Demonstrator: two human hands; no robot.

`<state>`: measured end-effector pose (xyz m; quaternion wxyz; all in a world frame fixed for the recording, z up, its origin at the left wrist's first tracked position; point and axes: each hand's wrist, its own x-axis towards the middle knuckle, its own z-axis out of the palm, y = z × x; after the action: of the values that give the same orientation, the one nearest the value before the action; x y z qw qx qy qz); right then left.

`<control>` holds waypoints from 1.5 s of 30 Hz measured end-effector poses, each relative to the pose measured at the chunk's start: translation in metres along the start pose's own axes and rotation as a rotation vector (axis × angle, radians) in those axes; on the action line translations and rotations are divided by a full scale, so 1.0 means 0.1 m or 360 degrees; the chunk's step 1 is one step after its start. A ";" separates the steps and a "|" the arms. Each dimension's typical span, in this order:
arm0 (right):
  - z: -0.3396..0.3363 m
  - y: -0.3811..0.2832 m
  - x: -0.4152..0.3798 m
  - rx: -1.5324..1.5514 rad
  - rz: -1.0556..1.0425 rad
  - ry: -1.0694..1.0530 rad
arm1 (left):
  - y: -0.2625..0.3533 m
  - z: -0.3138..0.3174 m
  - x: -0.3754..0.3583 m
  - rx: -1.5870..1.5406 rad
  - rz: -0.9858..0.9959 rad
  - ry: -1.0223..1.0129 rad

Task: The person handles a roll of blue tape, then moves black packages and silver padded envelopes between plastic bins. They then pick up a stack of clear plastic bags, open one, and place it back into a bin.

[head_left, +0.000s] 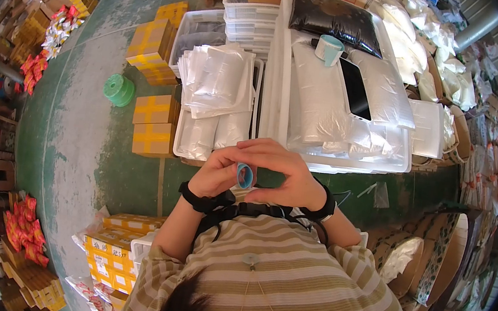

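Note:
Close to my chest, my left hand (218,169) is closed round a small light-blue roll (244,176), whose open end faces up. My right hand (287,174) arches beside it, fingers bent toward the left hand and thumb apart from them; its fingertips reach over near the roll. Beyond my hands stands a white bin (410,157) with silvery packets (315,95). A dark-screened tablet (355,89) and another light-blue roll (329,50) lie on the packets. To the left, white pouches (216,80) are stacked on a smaller white crate (180,141).
Taped cardboard boxes (154,124) stand left of the crates, with a green spool (119,90) on the floor. More taped boxes (112,257) sit at my lower left. Open cartons (435,259) stand at my right. A black bag (335,20) lies at the bin's far end.

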<state>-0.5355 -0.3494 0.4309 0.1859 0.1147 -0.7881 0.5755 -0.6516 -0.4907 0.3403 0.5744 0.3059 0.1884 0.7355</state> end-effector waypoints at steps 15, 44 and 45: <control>0.05 0.08 -0.03 -0.0213 -0.0135 0.0245 | 0.00 0.11 0.01 0.0325 0.0009 0.0293; 0.05 0.09 -0.09 -0.0309 -0.0126 0.0355 | -0.08 0.10 0.01 0.0238 0.0065 0.0354; 0.05 0.09 -0.09 -0.0301 -0.0106 0.0346 | -0.07 0.09 0.00 0.0244 0.0047 0.0352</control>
<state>-0.5316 -0.3514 0.4181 0.2992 0.0597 -0.8098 0.5012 -0.6402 -0.4890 0.3429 0.5142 0.2688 0.3017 0.7565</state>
